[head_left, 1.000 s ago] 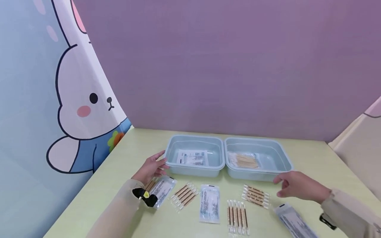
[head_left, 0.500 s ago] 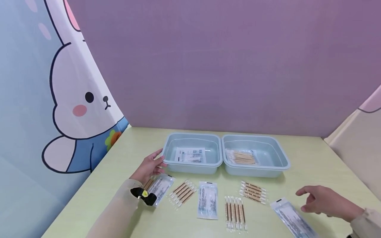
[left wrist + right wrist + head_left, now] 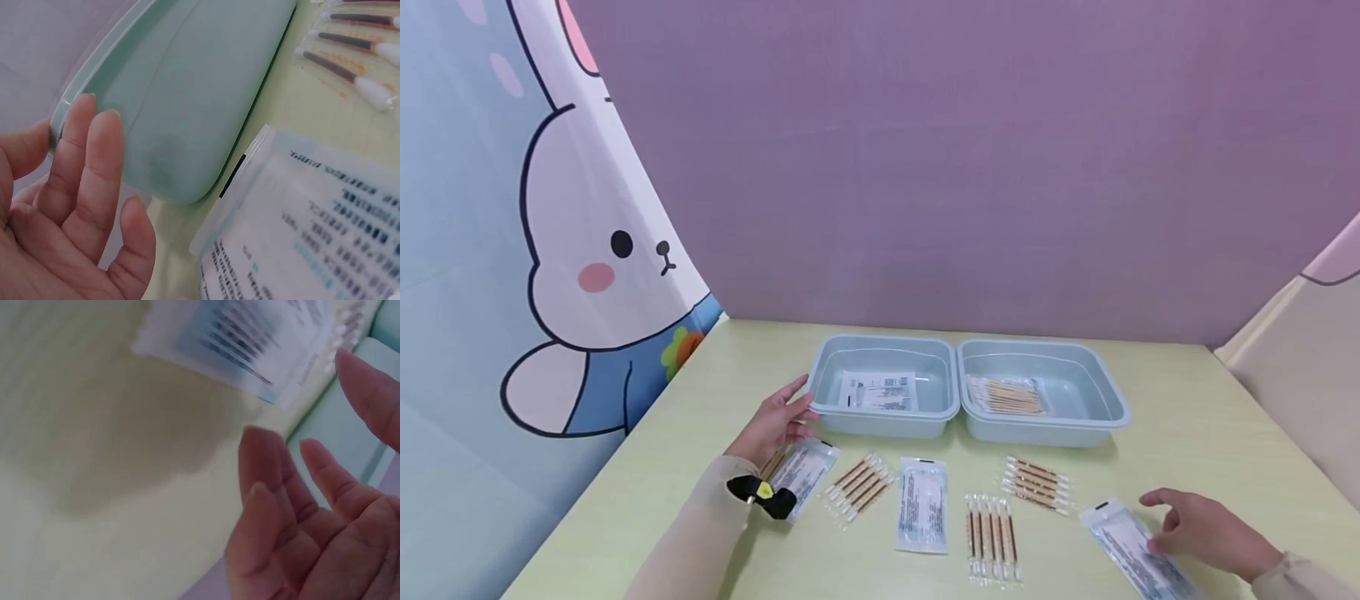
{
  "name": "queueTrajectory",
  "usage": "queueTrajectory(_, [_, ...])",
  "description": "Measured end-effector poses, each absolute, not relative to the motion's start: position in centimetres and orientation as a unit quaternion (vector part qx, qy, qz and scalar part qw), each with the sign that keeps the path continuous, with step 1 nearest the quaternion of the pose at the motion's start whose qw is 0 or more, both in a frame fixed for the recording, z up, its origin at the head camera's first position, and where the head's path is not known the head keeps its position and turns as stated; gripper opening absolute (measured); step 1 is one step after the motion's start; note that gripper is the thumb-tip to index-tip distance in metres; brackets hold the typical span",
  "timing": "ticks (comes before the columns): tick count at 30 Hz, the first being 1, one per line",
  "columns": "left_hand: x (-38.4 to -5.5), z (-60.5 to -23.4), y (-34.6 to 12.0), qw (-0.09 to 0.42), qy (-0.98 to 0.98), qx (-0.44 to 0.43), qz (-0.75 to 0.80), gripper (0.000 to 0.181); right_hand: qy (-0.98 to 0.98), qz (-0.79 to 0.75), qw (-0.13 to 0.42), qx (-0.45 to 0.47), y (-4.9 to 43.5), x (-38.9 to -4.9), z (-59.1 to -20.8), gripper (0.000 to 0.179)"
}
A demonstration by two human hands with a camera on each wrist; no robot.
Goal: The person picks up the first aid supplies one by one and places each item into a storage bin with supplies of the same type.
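Observation:
In the head view my left hand (image 3: 772, 423) rests its fingertips at the left front corner of the left light-blue plastic tub (image 3: 880, 425), fingers loosely spread. The left wrist view has those fingers (image 3: 103, 169) against the tub wall near the rim. Beneath that wrist lies a printed packet (image 3: 807, 473), partly over some brown-stemmed swabs. My right hand (image 3: 1206, 532) hovers at another printed packet (image 3: 1131, 546) on the right, its thumb overlapping the packet's edge. In the right wrist view the thumb and fingers (image 3: 259, 456) are parted, with nothing between them.
A second tub (image 3: 1045, 432) adjoins the left one and contains a pack of wooden cotton swabs (image 3: 1011, 397). A white printed packet (image 3: 878, 392) is in the left tub. Swab packs (image 3: 860, 487), (image 3: 992, 537), (image 3: 1037, 485) and a packet (image 3: 922, 506) lie on the pale-green table (image 3: 1210, 417).
My right hand has left the right tub's front corner, moving right and toward me, then down to the right-hand packet. The left hand stays at its tub. The view shifted slightly.

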State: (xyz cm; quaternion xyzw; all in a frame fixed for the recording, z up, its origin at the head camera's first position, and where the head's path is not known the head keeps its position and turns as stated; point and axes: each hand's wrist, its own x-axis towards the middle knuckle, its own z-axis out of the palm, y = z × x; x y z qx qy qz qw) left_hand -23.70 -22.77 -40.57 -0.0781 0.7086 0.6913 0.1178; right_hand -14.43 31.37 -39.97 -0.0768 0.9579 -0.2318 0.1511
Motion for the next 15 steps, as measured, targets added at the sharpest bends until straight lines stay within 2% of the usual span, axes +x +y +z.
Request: queueTrajectory(15, [-24.2, -40.3, -22.5, 0.119, 0.717, -0.081, 0.682, 0.054, 0.964, -0.195, 0.176, -0.028, 31.4, -15.0, -41.7, 0.039])
